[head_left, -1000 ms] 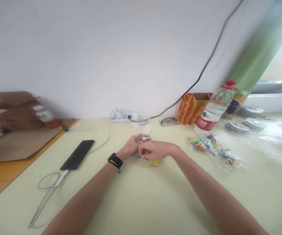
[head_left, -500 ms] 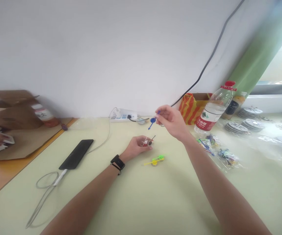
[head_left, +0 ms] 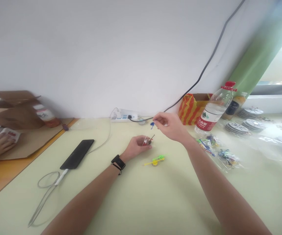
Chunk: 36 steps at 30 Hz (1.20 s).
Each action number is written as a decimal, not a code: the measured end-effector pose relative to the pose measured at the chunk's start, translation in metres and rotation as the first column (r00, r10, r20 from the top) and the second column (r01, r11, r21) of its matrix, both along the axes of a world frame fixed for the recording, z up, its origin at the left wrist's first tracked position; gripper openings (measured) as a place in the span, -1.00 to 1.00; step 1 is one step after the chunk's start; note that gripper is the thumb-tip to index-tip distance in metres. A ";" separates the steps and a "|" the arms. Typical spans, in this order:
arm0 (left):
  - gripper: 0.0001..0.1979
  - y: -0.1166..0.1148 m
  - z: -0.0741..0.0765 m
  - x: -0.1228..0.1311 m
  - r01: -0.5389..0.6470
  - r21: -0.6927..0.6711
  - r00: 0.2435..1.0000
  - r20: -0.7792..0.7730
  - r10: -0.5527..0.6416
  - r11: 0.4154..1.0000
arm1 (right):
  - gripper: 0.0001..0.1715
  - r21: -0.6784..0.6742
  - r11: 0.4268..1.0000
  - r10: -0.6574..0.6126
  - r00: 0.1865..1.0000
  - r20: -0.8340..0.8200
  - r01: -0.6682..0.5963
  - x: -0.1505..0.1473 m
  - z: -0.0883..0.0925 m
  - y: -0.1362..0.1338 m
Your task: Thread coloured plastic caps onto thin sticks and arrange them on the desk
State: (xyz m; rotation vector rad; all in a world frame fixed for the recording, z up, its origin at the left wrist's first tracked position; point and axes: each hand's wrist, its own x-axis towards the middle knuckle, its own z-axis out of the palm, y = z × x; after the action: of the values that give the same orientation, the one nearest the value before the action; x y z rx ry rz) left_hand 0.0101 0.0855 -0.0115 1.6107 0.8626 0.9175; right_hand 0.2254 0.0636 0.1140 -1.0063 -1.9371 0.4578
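Observation:
My right hand is raised a little above the table, its fingertips pinched on a small blue plastic arrow spinner, partly hidden by the fingers. Lower and to the left, my left hand rests near the tabletop, curled round several little arrow spinners in white, red and black; their ends stick out past the thumb. In front of it lie a yellow arrow spinner and a bright green arrow spinner, side by side and partly overlapping. A black watch is on my left wrist.
A phone with a charging cable lies left. Behind are a power strip and a striped bag. At right stand a large water bottle, clear packets and stacked discs. Another person's hand is far left.
My right hand has dropped slightly, and the blue arrow spinner has turned, so less of it shows. My left hand has barely moved. The other person's hand at far left has come further into view.

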 end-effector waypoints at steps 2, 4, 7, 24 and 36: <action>-0.49 0.000 -0.001 0.000 0.000 -0.019 1.000 0.014 0.000 1.000 | -0.84 -0.011 1.000 0.012 1.000 0.027 -0.012 -0.002 -0.002 0.000; -0.46 0.001 -0.002 0.000 0.004 -0.032 1.000 0.016 -0.003 0.999 | -0.84 -0.014 1.000 0.019 0.999 0.042 -0.018 -0.003 -0.004 0.001; -0.44 0.002 -0.004 0.000 0.015 -0.033 1.000 0.017 -0.014 0.999 | -0.83 -0.007 1.000 0.019 0.998 0.056 -0.018 -0.005 -0.009 0.004; -0.58 0.003 -0.002 0.002 -0.052 0.014 0.998 -0.027 0.053 0.999 | -0.64 0.019 0.998 -0.064 0.977 0.202 0.061 -0.031 -0.029 0.006; -0.67 0.007 -0.007 0.001 -0.087 0.152 0.990 -0.097 0.102 0.985 | -0.65 -0.082 0.992 -0.064 0.933 0.355 0.099 -0.036 -0.033 0.000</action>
State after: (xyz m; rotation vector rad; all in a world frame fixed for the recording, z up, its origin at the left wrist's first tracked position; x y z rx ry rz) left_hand 0.0106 0.0924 -0.0180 1.7702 0.9698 0.9900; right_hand 0.1899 0.0636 0.0806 -1.2992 -2.1943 0.3450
